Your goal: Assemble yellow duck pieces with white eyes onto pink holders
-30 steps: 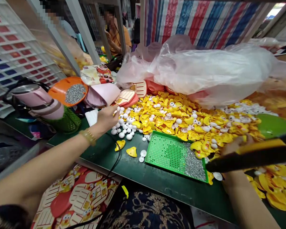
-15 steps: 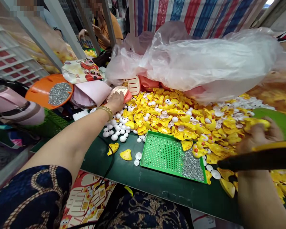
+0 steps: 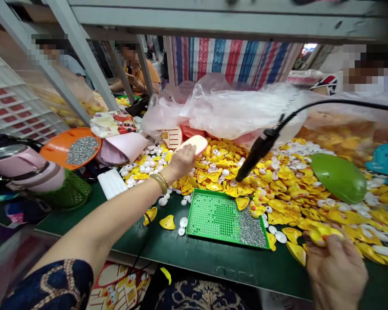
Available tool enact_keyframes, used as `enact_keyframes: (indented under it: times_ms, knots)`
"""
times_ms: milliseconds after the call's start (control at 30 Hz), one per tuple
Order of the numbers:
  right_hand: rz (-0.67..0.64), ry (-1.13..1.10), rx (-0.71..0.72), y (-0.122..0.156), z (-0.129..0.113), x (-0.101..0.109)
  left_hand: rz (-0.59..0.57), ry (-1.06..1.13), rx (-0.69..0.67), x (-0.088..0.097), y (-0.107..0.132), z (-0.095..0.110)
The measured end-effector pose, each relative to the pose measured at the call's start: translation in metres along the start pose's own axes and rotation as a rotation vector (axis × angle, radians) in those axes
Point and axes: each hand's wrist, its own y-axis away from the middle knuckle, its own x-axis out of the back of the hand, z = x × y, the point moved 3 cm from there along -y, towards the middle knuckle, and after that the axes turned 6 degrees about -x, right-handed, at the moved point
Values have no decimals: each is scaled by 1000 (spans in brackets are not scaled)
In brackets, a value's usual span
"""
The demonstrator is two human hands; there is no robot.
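above heap of yellow plastic duck pieces (image 3: 213, 174), your left hand (image 3: 183, 162) grips pale oval piece (image 3: 192, 144) clear; right hand (image 3: 336, 269) closes on yellow piece (image 3: 323, 234), pile spread within both hands' reach.

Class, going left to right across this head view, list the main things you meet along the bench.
pink tumbler → orange tray → left hand holding cream tag → green pegged tray → green dish

A workshop — plastic duck parts (image 3: 287, 202) heaped across a green workbench (image 3: 213, 262).
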Motion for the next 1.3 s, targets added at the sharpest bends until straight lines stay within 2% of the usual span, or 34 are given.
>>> enact_keyframes:
  times_ms: [33,100,200,300,367,400,467,533,567,667,733,800,867,933,967,1033,1067,1133,1200,1233,1300]
  knots:
    - [5,-40,-78,14,0,-10,6,15,-61,-7,1,14]
    - [-78,-53,-188,39,1,-33,33,57,-173,-18,3,34]
    - [-369,121,-278,67,9,-68,128,131,-248,-19,7,40]
    - [-688,333,-226,80,21,-100,247,189,-203,3,21,34]
    - [-797,400,-156,80,23,-117,323,245,-192,24,41,36]
    - [-810,399,-133,78,22,-122,346,278,-215,35,55,41]
    - [-749,332,-149,75,13,-126,360,358,-323,54,87,59]
    - [-717,221,-318,82,3,-122,321,498,-440,67,122,84]
    - [-761,154,-456,91,-1,-119,299,585,-462,71,138,96]
    - [-1020,-75,-852,133,-13,-110,201,768,-566,76,180,129]
    - [-1045,-182,-947,156,-16,-101,161,789,-597,75,199,136]
    - [-956,-231,-975,168,-13,-92,159,758,-564,76,211,132]
    - [-872,-274,-1001,173,-8,-84,205,729,-427,80,218,120]
    - [-837,-330,-1035,175,-5,-79,259,784,-131,87,220,108]
    - [-843,-358,-1053,177,-5,-79,231,883,59,89,220,105]
    - [-877,-395,-1079,181,-7,-82,55,1240,421,89,220,109]
    - [-898,-402,-1084,183,-9,-84,-60,1475,550,88,219,117]
    - [-926,-385,-1072,189,-11,-89,-202,1915,716,88,216,135]
    - [-933,-345,-1021,195,-11,-90,-172,2182,833,88,212,145]
    - [-943,-321,-984,198,-10,-90,-141,2230,893,85,211,147]
    - [-995,-245,-899,200,-6,-86,-118,2192,1021,78,211,146]
